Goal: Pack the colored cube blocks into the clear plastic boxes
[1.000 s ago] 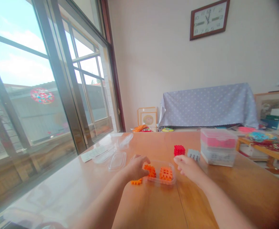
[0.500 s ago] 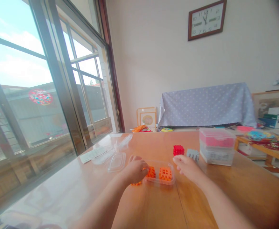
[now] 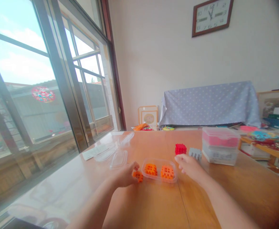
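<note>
My left hand [image 3: 126, 175] is at a loose orange block piece [image 3: 138, 176] on the table. Its fingers curve above and beside the piece, with a gap under the upper fingertip; whether they touch it is hard to see. Right of it stands a clear plastic container [image 3: 159, 181] with two orange notched blocks inside, a left one [image 3: 150, 169] and a right one [image 3: 167, 172]. My right hand [image 3: 188, 165] hovers right of the container, fingers loosely bent and apart, nothing seen in them. Just beyond it are a red block [image 3: 180, 149] and a grey block [image 3: 195, 154].
Stacked clear boxes [image 3: 220, 148], the upper one pink inside, stand at the right of the wooden table [image 3: 153, 206]. Clear lids [image 3: 118, 159] and a paper sheet [image 3: 96, 151] lie at the left. A window [image 3: 58, 95] runs along the left side.
My left hand has left the container's left block, now in full view there, and moved left and down to the loose orange piece. My right hand has barely moved. The view has shifted slightly.
</note>
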The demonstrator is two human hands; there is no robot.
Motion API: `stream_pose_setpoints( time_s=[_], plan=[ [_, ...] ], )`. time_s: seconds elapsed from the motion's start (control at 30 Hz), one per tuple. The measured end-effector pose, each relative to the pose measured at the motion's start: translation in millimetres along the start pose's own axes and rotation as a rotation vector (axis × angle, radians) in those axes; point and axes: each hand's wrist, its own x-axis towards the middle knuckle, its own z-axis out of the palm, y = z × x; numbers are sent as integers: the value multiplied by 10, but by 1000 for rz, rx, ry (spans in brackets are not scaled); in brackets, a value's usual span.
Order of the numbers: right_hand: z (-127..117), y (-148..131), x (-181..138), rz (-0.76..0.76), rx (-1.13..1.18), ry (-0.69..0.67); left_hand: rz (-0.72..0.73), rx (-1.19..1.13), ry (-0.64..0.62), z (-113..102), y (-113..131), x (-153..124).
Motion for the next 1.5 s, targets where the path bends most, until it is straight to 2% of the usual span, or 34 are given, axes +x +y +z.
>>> stream_pose_setpoints(
  time_s=[0.13, 0.23, 0.37, 0.43, 0.5, 0.6, 0.77, 0.93, 1.17, 1.5],
  plan=[
    [7, 28, 16, 0, -1, -16, 13, 58, 16, 72, -10, -28],
    [4, 21, 13, 1, -10, -20, 33, 60, 66, 69, -106, 20],
    [-1, 12, 10, 7, -15, -5, 9, 40, 267, 4, -222, 127],
    [-1, 17, 11, 2, -12, -1, 20, 16, 371, -28, -193, 175],
    [2, 22, 12, -1, -12, -2, 90, -11, 402, -44, -92, 206],
    [4, 11, 3, 0, -19, -6, 199, -40, 337, -35, 139, 229],
    [-4, -47, -25, 13, -4, -2, 188, -27, 211, 12, 428, 270],
    [-13, -60, -30, 2, -6, -5, 199, -27, 194, 76, 432, 310],
    [1, -10, -2, -24, 6, -7, 283, -41, 239, 106, 356, 245],
    [16, 82, 32, -20, 8, -18, 204, 19, 171, 56, 556, 296]
  ],
)
